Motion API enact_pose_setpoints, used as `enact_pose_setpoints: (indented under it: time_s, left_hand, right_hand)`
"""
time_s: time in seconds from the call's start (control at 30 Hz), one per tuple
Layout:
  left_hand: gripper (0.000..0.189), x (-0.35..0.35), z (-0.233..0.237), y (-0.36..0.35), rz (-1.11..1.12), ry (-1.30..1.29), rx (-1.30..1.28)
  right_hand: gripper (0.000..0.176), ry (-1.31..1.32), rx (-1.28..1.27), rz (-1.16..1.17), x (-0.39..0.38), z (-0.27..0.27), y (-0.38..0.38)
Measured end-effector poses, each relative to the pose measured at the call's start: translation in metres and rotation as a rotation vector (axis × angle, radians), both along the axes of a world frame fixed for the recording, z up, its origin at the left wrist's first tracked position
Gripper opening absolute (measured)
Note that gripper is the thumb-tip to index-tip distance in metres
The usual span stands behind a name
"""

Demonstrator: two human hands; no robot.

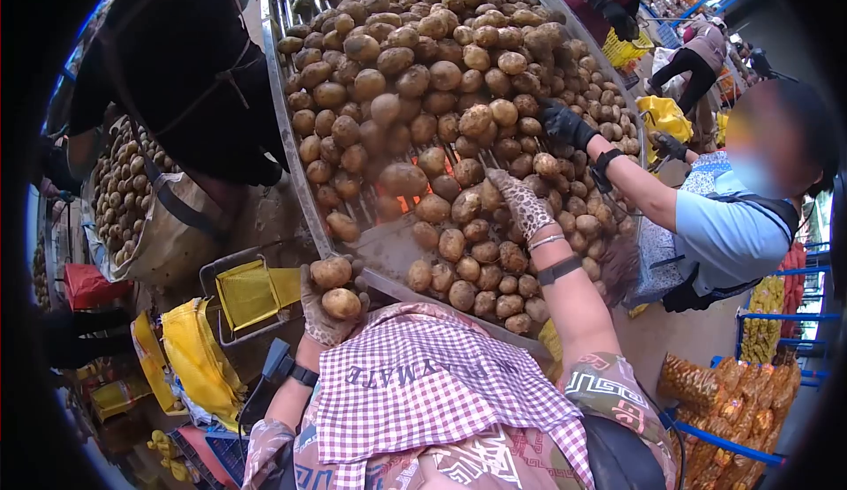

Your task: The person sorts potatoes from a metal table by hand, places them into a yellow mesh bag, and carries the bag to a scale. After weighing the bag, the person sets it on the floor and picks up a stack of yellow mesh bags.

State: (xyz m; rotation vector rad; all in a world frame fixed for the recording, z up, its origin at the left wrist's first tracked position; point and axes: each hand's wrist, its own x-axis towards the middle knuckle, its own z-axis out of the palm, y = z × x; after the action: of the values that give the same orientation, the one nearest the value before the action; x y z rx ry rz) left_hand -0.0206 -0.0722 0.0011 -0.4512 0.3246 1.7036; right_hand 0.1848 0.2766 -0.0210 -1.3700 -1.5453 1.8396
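Note:
My left hand (319, 315), in a patterned glove, is closed around two potatoes (341, 304) beside the near left corner of the sorting table. My right hand (527, 208), in a leopard-print glove, reaches over the heap of potatoes (441, 75). Its fingers are stretched out and touch the potatoes there; one potato (490, 196) lies right against them. The thumb side is hidden. Brown, soil-dusted potatoes cover most of the slatted metal table (304, 164), and an orange glow shows between the slats near its front.
At the right a co-worker's black-gloved hand (567, 125) touches the same heap. Another person (185, 58) stands at the left by a sack of potatoes (128, 190). Yellow sacks (198, 353) and a yellow-seated stool (247, 294) are at lower left; filled net bags (732, 402) are at lower right.

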Motion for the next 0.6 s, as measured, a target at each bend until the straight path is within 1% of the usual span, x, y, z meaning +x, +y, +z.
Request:
enact_pose_setpoints:
  time_s: [0.03, 0.07, 0.13, 0.17, 0.2, 0.27, 0.3, 0.33, 0.37, 0.4, 0.43, 0.47, 0.5, 0.53, 0.57, 0.6]
  left_hand:
    - [0.073, -0.001, 0.003, 0.004, -0.032, 0.080, -0.037]
    - [0.073, 0.001, 0.005, 0.006, -0.017, 0.084, -0.036]
    - [0.074, 0.005, 0.022, 0.013, -0.065, 0.061, -0.070]
    - [0.077, 0.001, 0.011, 0.012, -0.077, 0.087, -0.009]
    - [0.078, 0.000, 0.005, 0.012, -0.065, 0.062, 0.019]
    - [0.077, -0.002, -0.001, 0.012, -0.033, 0.115, 0.061]
    - [0.077, -0.001, -0.002, 0.010, -0.010, 0.109, 0.060]
    - [0.076, -0.002, -0.002, 0.008, -0.001, 0.054, 0.139]
    - [0.075, -0.005, -0.001, 0.005, 0.020, 0.008, 0.216]
    - [0.075, -0.010, -0.001, 0.000, 0.068, 0.018, 0.211]
    - [0.073, -0.013, -0.004, -0.008, 0.108, -0.034, 0.274]
    - [0.071, -0.018, -0.007, -0.020, 0.154, -0.080, 0.334]
    - [0.070, -0.025, -0.015, -0.033, 0.208, -0.041, 0.411]
    - [0.067, -0.030, -0.014, -0.046, 0.259, -0.026, 0.456]
    - [0.064, -0.035, -0.013, -0.063, 0.328, 0.015, 0.397]
    - [0.061, -0.040, -0.012, -0.078, 0.386, 0.047, 0.341]
  right_hand:
    - [0.045, -0.031, 0.349, 0.306, -0.010, 0.003, -0.006]
    - [0.056, -0.088, 0.120, 0.266, -0.019, 0.005, -0.016]
    - [0.091, -0.461, 0.294, 0.304, -0.043, 0.001, -0.030]
    - [0.097, -0.505, 0.324, 0.315, -0.052, 0.005, -0.039]
    - [0.097, -0.498, 0.329, 0.339, -0.060, 0.002, -0.043]
    - [0.099, -0.451, 0.269, 0.169, -0.064, -0.012, -0.041]
    - [0.097, -0.471, 0.338, 0.149, -0.059, -0.017, -0.041]
    - [0.093, -0.428, 0.332, 0.178, -0.051, -0.020, -0.037]
    - [0.082, -0.415, 0.366, 0.193, -0.044, -0.024, -0.034]
    - [0.070, -0.166, 0.336, 0.193, -0.038, -0.013, -0.038]
    - [0.059, 0.022, 0.239, 0.095, -0.034, -0.014, -0.042]
    - [0.055, 0.140, 0.117, 0.083, -0.021, -0.032, -0.029]
    - [0.053, 0.404, -0.232, 0.031, -0.025, -0.007, -0.045]
    - [0.058, 0.544, -0.308, 0.062, -0.031, 0.010, -0.052]
    - [0.066, 0.665, -0.402, 0.007, -0.031, -0.002, -0.046]
    - [0.077, 0.649, -0.459, 0.125, -0.057, 0.044, -0.082]
